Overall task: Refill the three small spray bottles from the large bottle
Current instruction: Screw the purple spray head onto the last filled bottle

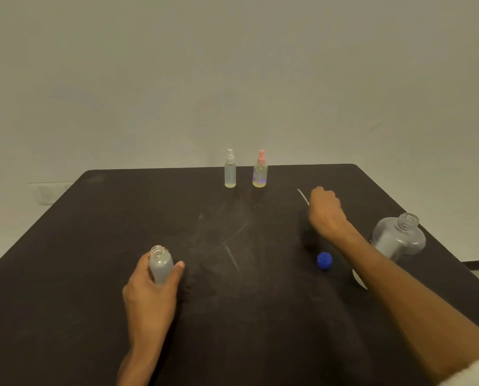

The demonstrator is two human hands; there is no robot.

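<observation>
**Open small bottle in the left grip**

Left hand [152,291] holds the uncapped small spray bottle [161,264] upright on the dark tabletop [65,246]. Right hand [326,211] is curled around a thin white tube [303,196]. Beside that arm the large bottle [397,238] stands open, its blue cap [324,260] just left of it. Two capped spray bottles [230,169] stand far back.

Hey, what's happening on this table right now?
A person is refilling small spray bottles. The left hand grips an uncapped small bottle upright on the dark table. The right hand holds a spray top by its thin tube. The large bottle stands open at the right, its blue cap lying nearby. Two capped spray bottles stand at the back.
</observation>
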